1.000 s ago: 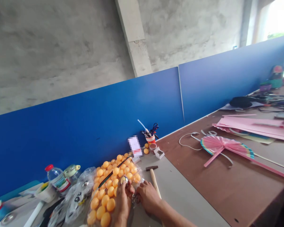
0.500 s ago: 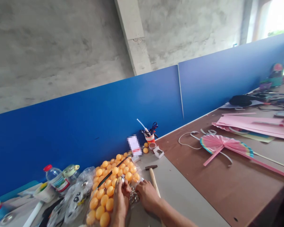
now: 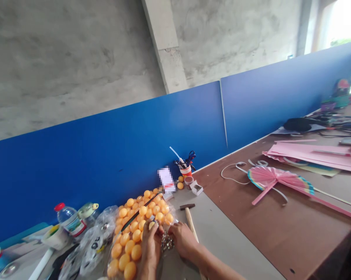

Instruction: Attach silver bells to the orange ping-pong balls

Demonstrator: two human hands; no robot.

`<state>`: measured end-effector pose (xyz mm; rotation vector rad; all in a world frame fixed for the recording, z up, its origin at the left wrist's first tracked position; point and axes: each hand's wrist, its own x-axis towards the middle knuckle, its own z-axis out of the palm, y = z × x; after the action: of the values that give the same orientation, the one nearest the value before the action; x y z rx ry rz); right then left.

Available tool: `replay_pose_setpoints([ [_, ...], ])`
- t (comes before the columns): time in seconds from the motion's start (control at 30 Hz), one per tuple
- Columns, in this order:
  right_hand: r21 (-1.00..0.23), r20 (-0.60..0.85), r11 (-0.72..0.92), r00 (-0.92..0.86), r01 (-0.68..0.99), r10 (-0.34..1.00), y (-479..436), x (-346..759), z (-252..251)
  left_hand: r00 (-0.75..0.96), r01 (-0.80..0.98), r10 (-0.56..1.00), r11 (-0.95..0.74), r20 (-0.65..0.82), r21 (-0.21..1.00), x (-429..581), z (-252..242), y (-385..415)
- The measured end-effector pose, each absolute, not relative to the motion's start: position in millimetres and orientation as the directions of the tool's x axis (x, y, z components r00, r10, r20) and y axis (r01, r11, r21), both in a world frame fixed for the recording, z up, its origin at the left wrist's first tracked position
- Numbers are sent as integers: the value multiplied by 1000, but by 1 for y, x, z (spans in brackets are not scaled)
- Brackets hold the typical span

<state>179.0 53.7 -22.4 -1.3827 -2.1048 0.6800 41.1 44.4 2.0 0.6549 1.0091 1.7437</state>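
Observation:
My left hand [image 3: 151,242] is closed, its thumb and fingers round what looks like an orange ball [image 3: 153,225] with a shiny bit at its top; the fingers partly hide it. Beside it my right hand [image 3: 185,240] has its fingertips pinched together at a heap of small shiny metal pieces [image 3: 167,242]. Whatever sits in that pinch is hidden. A clear bag full of orange balls [image 3: 129,247] lies under and left of my left hand, a black strip [image 3: 131,221] across it. Just right of my right hand rests a hammer [image 3: 190,221] with a wooden handle.
Against the blue partition [image 3: 134,147] stand a cup of tools [image 3: 185,170] and a small white box [image 3: 196,188]. To the left are a red-capped bottle [image 3: 72,221] and crumpled plastic bags [image 3: 95,245]. A pink paper fan [image 3: 269,179] lies on the brown tabletop [image 3: 251,221].
The left hand has turned slightly, so more of the orange ball shows between its fingers. My right hand has shifted a touch, staying by the metal pieces.

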Motion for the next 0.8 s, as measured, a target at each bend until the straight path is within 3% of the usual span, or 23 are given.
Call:
replay_pose_setpoints([
  [0.5,-578,174,291,-233,763,957,51,188,-11,-670,-421,741,-329,-46,845,19,1,56],
  [0.8,-570,70,233,-236,788,969,53,189,-14,-684,-396,728,-322,-42,860,16,-1,52],
])
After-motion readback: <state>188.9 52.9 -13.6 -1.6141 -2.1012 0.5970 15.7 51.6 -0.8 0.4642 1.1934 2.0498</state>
